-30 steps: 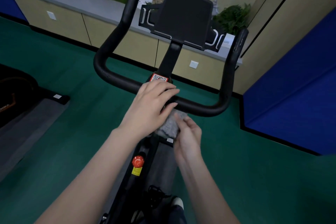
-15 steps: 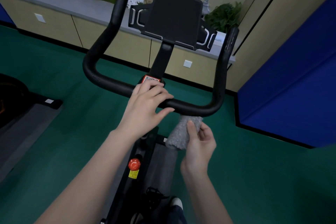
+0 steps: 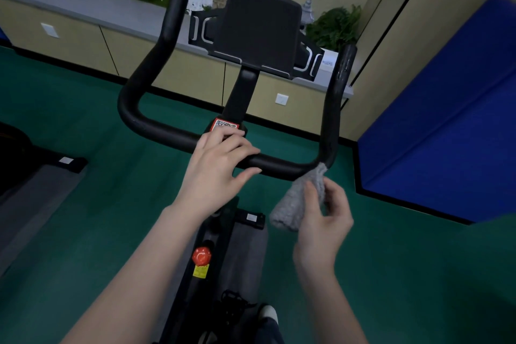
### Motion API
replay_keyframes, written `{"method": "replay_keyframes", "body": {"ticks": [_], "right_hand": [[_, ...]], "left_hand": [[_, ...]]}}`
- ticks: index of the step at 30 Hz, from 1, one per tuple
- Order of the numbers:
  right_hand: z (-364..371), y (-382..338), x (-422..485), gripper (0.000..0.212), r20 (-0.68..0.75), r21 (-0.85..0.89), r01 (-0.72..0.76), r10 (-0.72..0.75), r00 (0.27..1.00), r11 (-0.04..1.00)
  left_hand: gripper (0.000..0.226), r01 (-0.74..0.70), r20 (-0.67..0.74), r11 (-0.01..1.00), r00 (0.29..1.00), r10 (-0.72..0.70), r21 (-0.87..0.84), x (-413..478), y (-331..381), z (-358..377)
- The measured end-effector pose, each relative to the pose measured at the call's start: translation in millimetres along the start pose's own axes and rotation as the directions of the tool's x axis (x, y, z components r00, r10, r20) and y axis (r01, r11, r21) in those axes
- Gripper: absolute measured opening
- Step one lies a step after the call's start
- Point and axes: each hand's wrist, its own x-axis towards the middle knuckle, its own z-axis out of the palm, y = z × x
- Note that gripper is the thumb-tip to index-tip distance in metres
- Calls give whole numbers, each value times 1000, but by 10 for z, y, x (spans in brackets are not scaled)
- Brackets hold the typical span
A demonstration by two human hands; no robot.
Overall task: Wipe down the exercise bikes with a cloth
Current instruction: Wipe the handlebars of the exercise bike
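- One exercise bike in view, its frame running down the centre; one black handlebar with two upright horns, left and right
- One grey cloth, bunched; its upper end touches the lower right bend of the handlebar, and the rest hangs below the bar
- Right hand: thumb and fingers clamped on the cloth, pinching it just below the bar
- Left hand: laid on the cross section of the handlebar near the centre stem, fingers straight and slightly apart, holding nothing
- One black device holder on the stem above the handlebar; one red-bordered code label at the stem base, just beyond the left hand
- One red knob on the frame, with one yellow label directly beneath it
- Two white wall plates on the beige cabinet fronts behind: left plate, right plate
- One blue panel at the right; green floor under the bike
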Motion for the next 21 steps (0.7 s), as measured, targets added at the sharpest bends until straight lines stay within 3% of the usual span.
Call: {"method": "replay_keyframes", "body": {"ticks": [2,4,6,8,14,17,21], "right_hand": [[-131,-82,96,14,-9,0,45,-45,999,999],[-204,-203,235,17,8,-114,209,-210,978,971],[-184,-293,417,20,119,-286,368,-348,930,885],[-121,-348,565,19,271,-413,464,-380,884,784],[-28,-511,735,15,600,-491,644,-308,738,587],[108,-631,877,10,754,-510,682,-109,648,524],[230,-792,1084,13,820,-547,729,88,566,411]], "left_hand": [[31,-2,-8,1000,1000,2,-3,-1,-6,4],[31,-4,-17,1000,1000,4,-9,1,-5,10],[31,-7,-21,1000,1000,7,-12,-2,-4,13],[31,-10,-22,1000,1000,10,-11,-5,-7,14],[30,-12,-29,1000,1000,12,-8,0,-8,8],[30,-11,-31,1000,999,11,-13,-1,1,2],[30,-16,-13,1000,1000,16,-13,-9,3,-20]]}}
